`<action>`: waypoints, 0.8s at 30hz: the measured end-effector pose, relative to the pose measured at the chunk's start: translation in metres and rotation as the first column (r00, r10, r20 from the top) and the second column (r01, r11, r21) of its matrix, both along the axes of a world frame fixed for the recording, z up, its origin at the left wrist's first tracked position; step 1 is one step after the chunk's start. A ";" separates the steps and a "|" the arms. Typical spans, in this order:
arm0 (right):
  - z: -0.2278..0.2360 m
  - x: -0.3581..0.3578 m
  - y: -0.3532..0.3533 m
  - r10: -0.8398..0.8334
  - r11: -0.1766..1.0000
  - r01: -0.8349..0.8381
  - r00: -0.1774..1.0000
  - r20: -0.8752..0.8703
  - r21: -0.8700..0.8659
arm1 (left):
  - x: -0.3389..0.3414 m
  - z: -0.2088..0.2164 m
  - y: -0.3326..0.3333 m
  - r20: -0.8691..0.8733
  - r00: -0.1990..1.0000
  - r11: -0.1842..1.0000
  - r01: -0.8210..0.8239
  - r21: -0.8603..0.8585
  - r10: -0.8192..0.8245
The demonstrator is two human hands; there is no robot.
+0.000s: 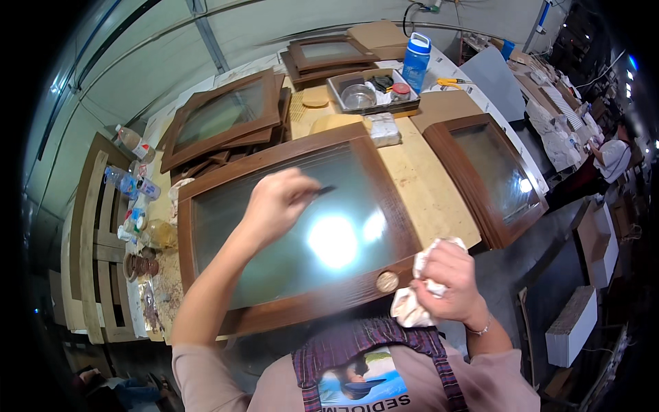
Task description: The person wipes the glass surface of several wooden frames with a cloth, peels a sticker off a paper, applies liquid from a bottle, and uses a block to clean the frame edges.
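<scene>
A brown wooden framed glass panel lies in front of me on the table, with a bright lamp reflection in its glass. Above the glass my left hand is closed in a pinch on a small dark flat piece, slightly blurred; its exact kind does not show. Whether it touches the glass I cannot tell. At the panel's near right corner, my right hand grips a crumpled whitish cloth. Beside that cloth, a small round light disc sits on the frame's near rail.
Framed panels are stacked at back left, at the back and on the right. A tray holds a glass bowl and a red-lidded jar, near a blue bottle. Several plastic bottles line the left edge. Another person stands far right.
</scene>
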State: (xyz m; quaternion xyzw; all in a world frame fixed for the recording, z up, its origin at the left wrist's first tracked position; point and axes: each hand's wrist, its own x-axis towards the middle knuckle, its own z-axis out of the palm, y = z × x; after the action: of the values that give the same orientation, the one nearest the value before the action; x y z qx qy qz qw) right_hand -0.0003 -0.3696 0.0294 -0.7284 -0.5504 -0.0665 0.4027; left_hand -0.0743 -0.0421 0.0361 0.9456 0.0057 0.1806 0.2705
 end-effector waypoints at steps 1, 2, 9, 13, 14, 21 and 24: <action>-0.002 0.010 -0.018 -0.081 0.997 0.081 0.997 -0.003 -0.011 | 0.034 -0.006 -0.004 0.052 0.999 0.998 0.009 0.060 -0.012; -0.006 0.023 -0.033 -0.115 0.993 0.115 0.993 -0.037 0.000 | 0.063 -0.012 -0.002 0.074 0.997 0.984 -0.041 0.175 0.028; -0.049 0.069 -0.104 -0.312 0.950 0.312 0.934 -0.173 -0.026 | 0.158 -0.059 -0.027 0.162 0.979 0.959 -0.159 0.236 0.123; -0.067 0.082 -0.129 -0.401 0.915 0.401 0.883 -0.245 -0.055 | 0.109 -0.020 -0.104 -0.114 0.915 0.915 0.397 0.076 -0.388; -0.067 0.086 -0.129 -0.394 0.917 0.394 0.883 -0.256 -0.054 | 0.115 -0.027 -0.091 -0.006 0.947 0.938 0.319 0.139 -0.321; -0.075 0.105 -0.121 -0.311 0.950 0.306 0.925 -0.217 -0.058 | 0.146 -0.058 -0.024 0.211 0.960 0.930 -0.240 0.277 0.185; -0.081 0.105 -0.119 -0.311 0.950 0.303 0.918 -0.247 -0.073 | 0.110 -0.033 -0.079 0.097 0.980 0.957 0.144 0.252 -0.173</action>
State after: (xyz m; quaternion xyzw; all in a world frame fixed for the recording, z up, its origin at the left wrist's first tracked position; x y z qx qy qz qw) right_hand 0.1051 -0.4887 -0.0516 -0.8146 -0.3740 -0.0252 0.4427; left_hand 0.0358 -0.1215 0.0035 0.9567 -0.1086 0.2132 0.1658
